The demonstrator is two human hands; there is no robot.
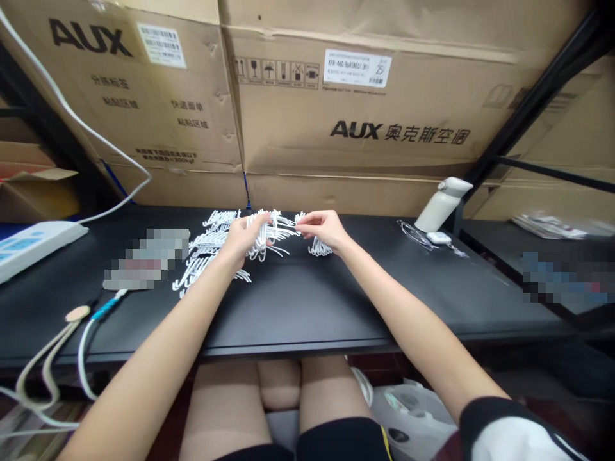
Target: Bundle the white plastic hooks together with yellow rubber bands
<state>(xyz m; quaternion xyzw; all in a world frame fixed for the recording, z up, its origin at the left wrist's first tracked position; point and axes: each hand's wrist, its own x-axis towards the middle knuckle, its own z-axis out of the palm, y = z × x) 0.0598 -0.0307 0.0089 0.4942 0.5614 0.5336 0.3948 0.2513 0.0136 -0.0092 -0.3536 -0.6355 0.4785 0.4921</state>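
Observation:
My left hand (239, 242) is closed around a bunch of thin white hooks (261, 238) with curved ends, held just above the black table. To its right, my right hand (329, 227) is closed in a pinch at the tips of white hooks that reach across from the bunch; how many it grips I cannot tell. Loose rows of white hooks (207, 242) lie on the table left of and beneath my left hand. A smaller cluster of hooks (319, 247) lies under my right hand, partly hidden by it.
Large cardboard boxes (288, 141) stand behind the black table (307, 314). At the right back are a white bottle (435, 208), glasses (416, 235) and a small white case (439, 238). A white power strip (41, 244) and cables (86, 349) occupy the left side.

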